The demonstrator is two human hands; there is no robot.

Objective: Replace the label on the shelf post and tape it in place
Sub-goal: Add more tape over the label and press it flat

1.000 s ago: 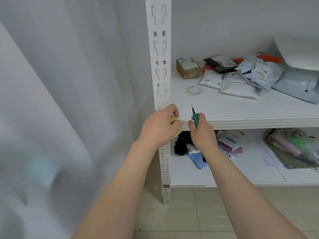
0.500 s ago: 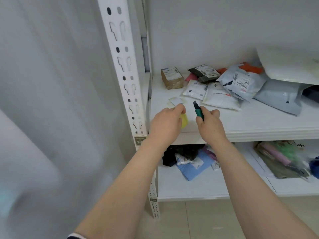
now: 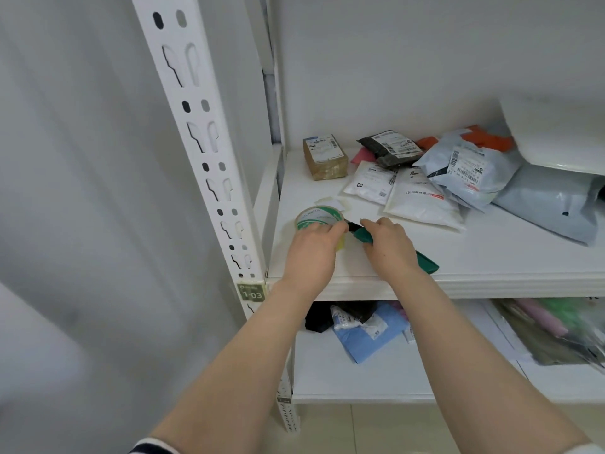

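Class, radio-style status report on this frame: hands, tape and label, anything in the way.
Left hand grips tape roll; right hand grips green knife. Label reading 1-03 on shelf post. Paper scraps beside roll, parcels further back.

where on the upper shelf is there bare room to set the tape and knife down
Bare: the front strip of the upper shelf right of the knife, in front of the white mailer. Crowded: the back, with parcels.
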